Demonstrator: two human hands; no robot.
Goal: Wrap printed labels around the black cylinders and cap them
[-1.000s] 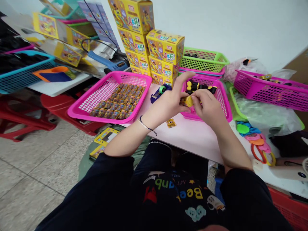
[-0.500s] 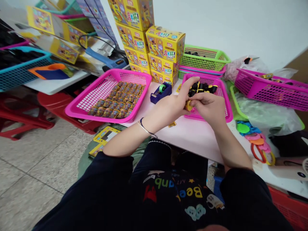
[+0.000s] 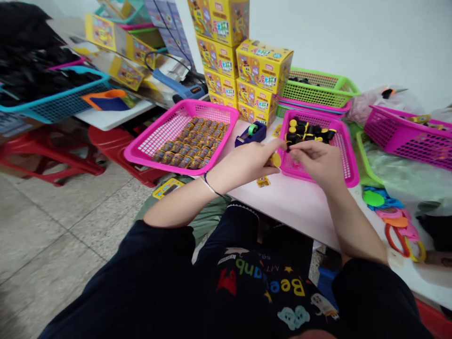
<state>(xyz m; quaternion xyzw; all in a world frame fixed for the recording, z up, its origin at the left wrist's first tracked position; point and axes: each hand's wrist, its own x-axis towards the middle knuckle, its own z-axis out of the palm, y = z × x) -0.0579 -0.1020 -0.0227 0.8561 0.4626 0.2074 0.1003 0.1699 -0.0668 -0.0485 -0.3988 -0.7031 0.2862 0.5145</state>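
My left hand (image 3: 254, 157) is closed around a small cylinder with a yellow end (image 3: 275, 160); most of it hides behind the fingers. Just to its right, my right hand (image 3: 319, 162) is pinched, and whatever lies between its fingertips is too small to tell. Both hands hover over the near left part of a pink basket (image 3: 353, 175) holding a pile of small black-and-yellow pieces (image 3: 309, 132). Beyond my left hand stands a dark blue tape dispenser (image 3: 250, 136) with green tape. A small yellow printed piece (image 3: 263, 181) lies on the white table (image 3: 293, 197).
On the left, another pink basket (image 3: 139, 157) holds rows of small wrapped cups (image 3: 194, 146). Yellow printed boxes (image 3: 264, 68) are stacked against the wall. Green (image 3: 319, 96) and magenta baskets (image 3: 406, 136) stand behind and right. Scissors (image 3: 416, 249) lie at the right, red stools (image 3: 60, 153) at the left.
The view has turned left, shifting everything rightward. My left index finger, raised before, is lowered, and my right fingertips have moved a little away from the yellow-ended cylinder.
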